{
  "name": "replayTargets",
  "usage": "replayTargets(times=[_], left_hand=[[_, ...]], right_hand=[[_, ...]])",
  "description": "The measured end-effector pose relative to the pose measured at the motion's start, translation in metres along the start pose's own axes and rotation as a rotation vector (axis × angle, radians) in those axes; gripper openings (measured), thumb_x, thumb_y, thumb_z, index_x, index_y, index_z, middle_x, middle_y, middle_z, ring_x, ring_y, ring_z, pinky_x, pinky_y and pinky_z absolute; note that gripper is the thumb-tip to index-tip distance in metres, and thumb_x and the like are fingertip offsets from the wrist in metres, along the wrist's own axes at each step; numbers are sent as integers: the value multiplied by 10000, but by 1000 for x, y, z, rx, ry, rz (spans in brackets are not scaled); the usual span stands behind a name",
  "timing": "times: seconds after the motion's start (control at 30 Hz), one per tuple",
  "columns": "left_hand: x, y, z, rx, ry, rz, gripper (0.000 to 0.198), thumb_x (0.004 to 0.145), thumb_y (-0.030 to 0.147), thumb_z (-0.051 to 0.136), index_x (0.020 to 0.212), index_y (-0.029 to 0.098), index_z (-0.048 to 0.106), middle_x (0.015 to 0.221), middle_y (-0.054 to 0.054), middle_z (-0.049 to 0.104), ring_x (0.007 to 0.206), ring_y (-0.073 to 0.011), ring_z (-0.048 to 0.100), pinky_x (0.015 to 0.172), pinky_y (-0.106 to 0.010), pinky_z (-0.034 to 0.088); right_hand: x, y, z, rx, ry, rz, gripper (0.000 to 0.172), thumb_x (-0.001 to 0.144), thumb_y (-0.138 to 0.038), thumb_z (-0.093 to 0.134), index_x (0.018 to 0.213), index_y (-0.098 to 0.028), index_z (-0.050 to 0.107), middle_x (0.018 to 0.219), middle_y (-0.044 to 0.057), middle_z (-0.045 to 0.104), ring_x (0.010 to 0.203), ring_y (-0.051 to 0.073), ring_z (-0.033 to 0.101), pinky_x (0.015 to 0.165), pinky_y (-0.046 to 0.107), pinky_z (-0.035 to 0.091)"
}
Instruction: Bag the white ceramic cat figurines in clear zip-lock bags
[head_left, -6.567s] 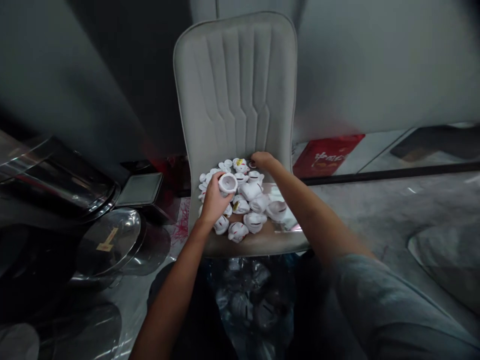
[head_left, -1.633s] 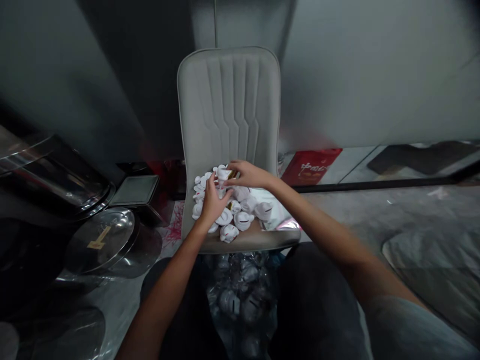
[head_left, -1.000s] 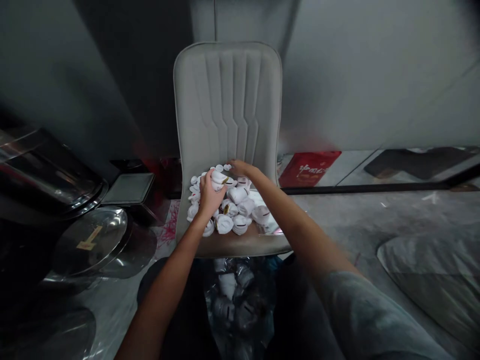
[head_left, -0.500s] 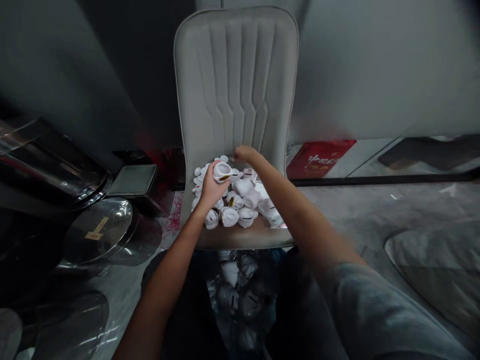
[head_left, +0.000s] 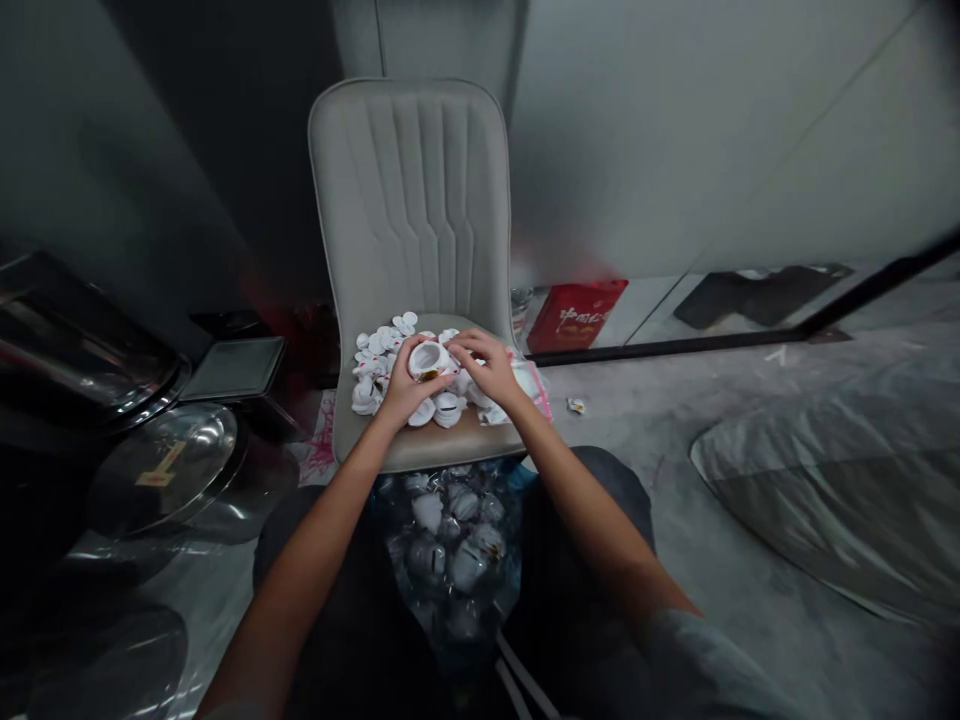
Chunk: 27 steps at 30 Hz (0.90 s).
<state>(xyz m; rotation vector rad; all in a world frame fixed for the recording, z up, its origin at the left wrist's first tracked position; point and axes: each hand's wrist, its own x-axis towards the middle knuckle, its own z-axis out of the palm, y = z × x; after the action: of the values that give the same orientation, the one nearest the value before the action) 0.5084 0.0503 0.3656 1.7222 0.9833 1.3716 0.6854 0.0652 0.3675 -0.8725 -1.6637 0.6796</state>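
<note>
My left hand (head_left: 407, 385) is closed around a white coin bank (head_left: 428, 360), its round opening turned up toward me. A small gold-brown patch shows on its near side. My right hand (head_left: 486, 368) has its bent fingers on the right rim of the same piece; whether something small is between them is hidden. Beneath both hands, more white coin banks (head_left: 448, 409), some with a dark slot, lie heaped on the chair seat (head_left: 420, 455). Small white discs (head_left: 384, 338) are piled beyond my left hand.
Between my legs is a clear plastic bag (head_left: 457, 560) with several white pieces. A pink-edged clear packet (head_left: 534, 385) lies at the seat's right edge. Metal lidded containers (head_left: 169, 460) and a scale (head_left: 234, 370) stand left. A red bag (head_left: 577, 315) leans against the wall.
My right hand has come back from the far side of the seat to the coin bank in my left hand. The view has shifted, so the chair appears further left and smaller.
</note>
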Motion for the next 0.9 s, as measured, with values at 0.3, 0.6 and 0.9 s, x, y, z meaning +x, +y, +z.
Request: replayTargets(times=[0.3,0.6,0.9], left_hand=[[-35,4,21,224,204,132,541,723,213,777,1173,230,477,1294,-108,613,1273,-253,595,1127,-437,446],[-25,5,20,246,206,154,564,728,207,788,1178,239,450,1289,-102,606,1249,-252,603,1105,-426,458],[-26,0,14,442,257,132,616,675,111,762,1229,226,516,1230,-72,626,1186,-256,604,1054,-400,473]], right_hand=[[-1,2,18,62,-5,69,282,850,-441,659,838,-170,738,875,72,701,795,175,634,765,315,536],[16,-1,7,17,-73,85,281,934,-398,581,853,-163,712,921,68,654,827,167,616,757,298,528],[6,-69,-13,-418,-174,-97,218,916,-335,608,835,-176,732,980,77,595,786,180,571,710,320,452]])
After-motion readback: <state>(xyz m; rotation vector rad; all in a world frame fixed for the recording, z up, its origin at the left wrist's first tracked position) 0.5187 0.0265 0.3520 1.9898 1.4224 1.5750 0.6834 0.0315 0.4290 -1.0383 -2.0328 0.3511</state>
